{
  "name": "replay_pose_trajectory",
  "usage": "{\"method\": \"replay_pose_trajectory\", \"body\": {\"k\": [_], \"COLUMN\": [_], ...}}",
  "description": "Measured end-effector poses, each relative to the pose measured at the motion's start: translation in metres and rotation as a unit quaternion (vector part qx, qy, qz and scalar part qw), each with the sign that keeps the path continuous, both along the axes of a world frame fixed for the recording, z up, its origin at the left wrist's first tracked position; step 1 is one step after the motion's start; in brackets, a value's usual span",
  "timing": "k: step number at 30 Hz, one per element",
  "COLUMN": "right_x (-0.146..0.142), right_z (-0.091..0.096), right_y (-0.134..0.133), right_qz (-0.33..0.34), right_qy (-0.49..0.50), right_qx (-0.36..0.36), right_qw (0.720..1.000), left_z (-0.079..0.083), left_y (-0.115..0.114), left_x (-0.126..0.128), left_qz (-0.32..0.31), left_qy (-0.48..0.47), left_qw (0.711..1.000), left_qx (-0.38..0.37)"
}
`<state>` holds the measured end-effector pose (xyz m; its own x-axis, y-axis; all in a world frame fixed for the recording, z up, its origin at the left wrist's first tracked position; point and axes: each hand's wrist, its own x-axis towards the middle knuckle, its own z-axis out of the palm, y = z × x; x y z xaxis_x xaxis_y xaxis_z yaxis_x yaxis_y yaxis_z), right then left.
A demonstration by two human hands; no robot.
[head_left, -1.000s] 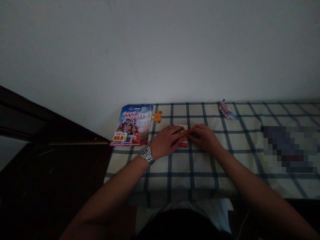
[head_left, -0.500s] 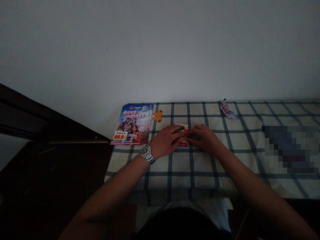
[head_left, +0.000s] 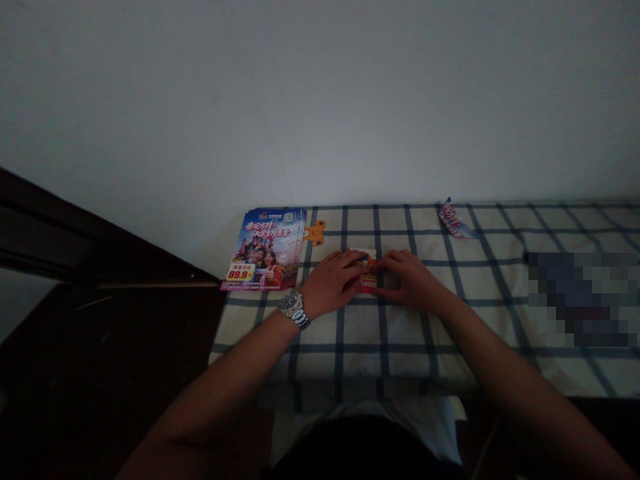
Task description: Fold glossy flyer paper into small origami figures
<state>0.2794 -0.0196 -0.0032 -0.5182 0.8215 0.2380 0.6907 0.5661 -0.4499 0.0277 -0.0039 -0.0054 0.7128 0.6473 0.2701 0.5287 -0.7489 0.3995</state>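
The left hand [head_left: 333, 283] and right hand [head_left: 407, 280] lie low on the cloth, fingers extended toward each other, with their fingertips meeting over a small red-and-white paper packet [head_left: 368, 285]. Neither hand is clenched. Both are in contact with the packet, but the view does not show whether they are pinching it or only resting on it. Most of the packet is hidden under the fingers, with its red lower end and pale upper edge showing between the hands, near the middle of the cloth. With a piece this small, low wrists and fingertips placed on opposite sides seem a steady way to control it and keep it from sliding.

A metal wristwatch [head_left: 291, 308] circles the left wrist. Beneath the hands spreads a cream cloth with dark blue checks [head_left: 360, 333]. Farther left lies a stack of glossy printed flyers [head_left: 263, 250], with an orange cut-out shape [head_left: 315, 233] just beside its right edge. At the far right edge of the cloth sits a crumpled pink-and-white wrapper [head_left: 453, 221], and to the right, a pixelated patch [head_left: 575, 299] hides whatever lies there. A white wall [head_left: 320, 100] rises beyond.
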Motion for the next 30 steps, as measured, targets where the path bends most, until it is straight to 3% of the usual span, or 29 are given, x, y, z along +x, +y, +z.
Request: {"method": "replay_pose_trajectory", "body": {"k": [9, 20, 30], "right_x": [-0.0018, 0.0025, 0.0051], "right_z": [-0.0106, -0.0088, -0.0061], "right_y": [0.0082, 0.0039, 0.0054], "right_qz": [-0.032, -0.001, 0.02], "right_qy": [0.029, -0.007, 0.043], "right_qx": [-0.014, -0.008, -0.032], "right_qw": [0.999, 1.0, 0.998], "left_z": [-0.0012, -0.0023, -0.0037], "left_y": [-0.0002, -0.0012, -0.0004], "left_x": [0.0011, 0.0004, 0.0005], "left_qz": [0.003, 0.007, 0.008], "left_qy": [0.017, 0.022, 0.032], "left_qw": [1.0, 1.0, 0.999], "left_qx": [0.003, 0.017, 0.026]}}
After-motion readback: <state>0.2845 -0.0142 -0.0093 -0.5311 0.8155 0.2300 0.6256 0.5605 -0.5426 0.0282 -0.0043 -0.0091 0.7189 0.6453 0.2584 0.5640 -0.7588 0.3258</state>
